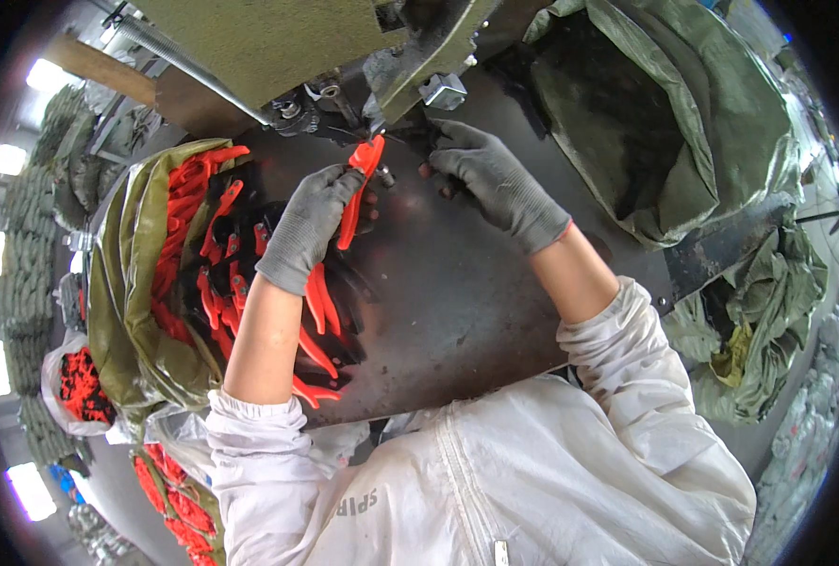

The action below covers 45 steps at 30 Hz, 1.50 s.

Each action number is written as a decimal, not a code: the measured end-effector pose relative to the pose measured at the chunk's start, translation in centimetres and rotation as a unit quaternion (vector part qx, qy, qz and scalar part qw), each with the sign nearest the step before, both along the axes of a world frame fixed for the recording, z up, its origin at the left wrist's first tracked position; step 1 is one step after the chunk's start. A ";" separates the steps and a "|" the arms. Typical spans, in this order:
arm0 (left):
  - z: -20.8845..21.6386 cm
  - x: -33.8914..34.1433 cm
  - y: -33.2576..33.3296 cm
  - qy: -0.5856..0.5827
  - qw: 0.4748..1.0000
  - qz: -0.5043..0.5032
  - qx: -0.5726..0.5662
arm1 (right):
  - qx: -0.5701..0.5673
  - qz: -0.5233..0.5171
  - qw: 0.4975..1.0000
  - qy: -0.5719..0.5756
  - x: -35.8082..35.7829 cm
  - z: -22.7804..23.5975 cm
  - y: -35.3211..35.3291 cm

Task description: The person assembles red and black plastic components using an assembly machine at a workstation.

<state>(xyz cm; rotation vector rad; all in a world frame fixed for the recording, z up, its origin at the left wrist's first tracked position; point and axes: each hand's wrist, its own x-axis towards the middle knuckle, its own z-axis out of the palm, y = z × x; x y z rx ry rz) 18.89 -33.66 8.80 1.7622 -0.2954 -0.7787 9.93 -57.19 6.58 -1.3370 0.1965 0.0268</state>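
Note:
My left hand point(314, 219), in a grey knit glove, is closed around a red plier-like handle point(364, 181). Its upper end reaches up to the metal fitting point(378, 111) under the green machine. To the right of it, my right hand point(495, 179), also gloved, has its fingers curled beside the fitting; what they hold, if anything, is hidden against the dark background. Below and left of my left hand, several red-and-black hand tools point(219, 294) like pruning shears lie on the dark metal table point(438, 311).
The green machine body point(287, 42) hangs over the table's far side. At left stands an olive sack point(127, 292) with red-handled tools in it. A dark green sack point(664, 123) gapes at the right. Crumpled green sacking point(768, 321) lies at the lower right.

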 end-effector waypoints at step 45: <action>3.3 -6.1 -1.8 -0.032 0.988 -0.054 -0.139 | 0.011 0.036 0.990 -0.139 0.7 -4.4 5.1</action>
